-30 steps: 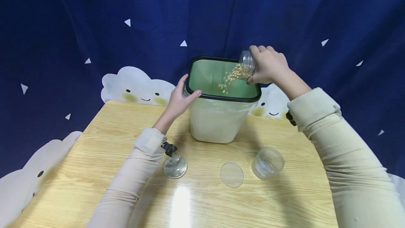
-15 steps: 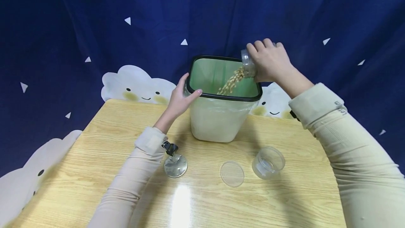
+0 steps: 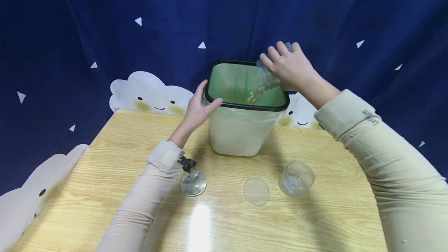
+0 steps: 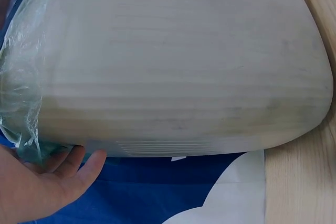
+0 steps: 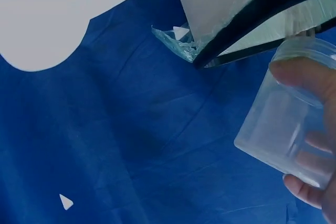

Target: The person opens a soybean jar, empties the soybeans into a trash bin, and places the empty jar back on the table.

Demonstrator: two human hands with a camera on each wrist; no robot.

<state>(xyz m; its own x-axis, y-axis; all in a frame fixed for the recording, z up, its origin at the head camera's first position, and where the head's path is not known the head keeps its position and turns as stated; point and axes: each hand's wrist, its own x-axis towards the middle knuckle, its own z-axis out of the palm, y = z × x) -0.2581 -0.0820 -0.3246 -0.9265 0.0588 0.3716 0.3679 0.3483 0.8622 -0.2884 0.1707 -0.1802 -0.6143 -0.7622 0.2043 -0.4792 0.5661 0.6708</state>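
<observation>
A pale trash bin (image 3: 238, 135) with a black rim and a green-tinted plastic liner stands upright at the back of the table. My left hand (image 3: 196, 111) grips its left front corner, thumb on the rim; in the left wrist view, the fingers (image 4: 79, 169) lie along the bin's side. Above the bin's right side, my right hand (image 3: 291, 67) holds a clear plastic jar (image 5: 275, 121) tipped mouth-down toward the opening. A few tan beans (image 3: 254, 95), blurred, fall from the jar into the bin. The bin's bottom is hidden. In the right wrist view, the jar looks nearly emptied.
On the wooden table (image 3: 122, 154) lie a round silvery lid (image 3: 193, 184) near the left wrist and a clear round disc (image 3: 256, 191) at front centre. A clear open tub (image 3: 301, 182) stands to the right. A blue curtain (image 3: 168, 14) hangs behind.
My right hand has tipped the jar further and moved slightly left. The stream of beans has thinned to a few. My left hand and the bin have stayed in place.
</observation>
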